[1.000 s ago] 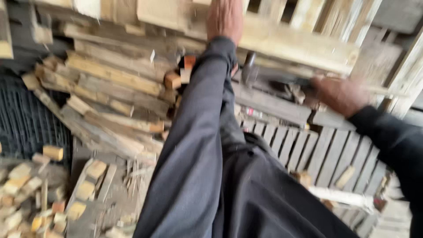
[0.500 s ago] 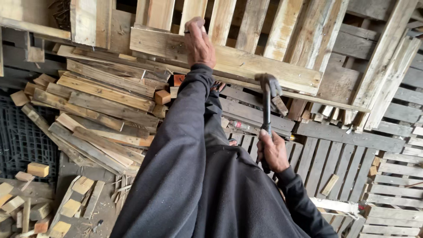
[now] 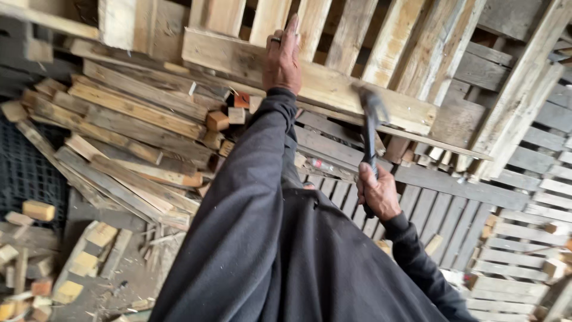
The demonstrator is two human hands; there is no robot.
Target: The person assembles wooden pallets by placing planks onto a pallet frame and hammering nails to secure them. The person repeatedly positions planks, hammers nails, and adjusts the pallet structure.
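Right hand: the right hand (image 3: 378,192) is closed in a fist round the lower part of a hammer (image 3: 371,138), knuckles toward the camera, with a dark sleeve reaching to the wrist.
Hammer: its dark handle rises nearly upright out of the fist; the dark metal head, slightly blurred, sits just below and in front of the lower edge of the pale board of the tilted pallet. Whether the head touches the wood I cannot tell.
Left hand: the left hand (image 3: 282,57) is raised at the end of an outstretched arm in a black sleeve, palm laid flat on the pallet board (image 3: 333,83), fingers mostly extended and pointing up across its top edge. It presses on the board rather than gripping round it; a ring shows on one finger.
Pallet: the pallet board is a long pale plank running across the view, slanting down to the right, with upright slats (image 3: 348,33) of the same pallet rising above it.
Left of the arm: a pile of loose planks (image 3: 128,143) lies in rough layers, with small wooden blocks (image 3: 217,121) near its right end.
Lower left: short offcuts (image 3: 38,210) are scattered over the dark ground.
Right side: grey weathered pallets (image 3: 512,238) lie flat and lean behind the hammer hand.
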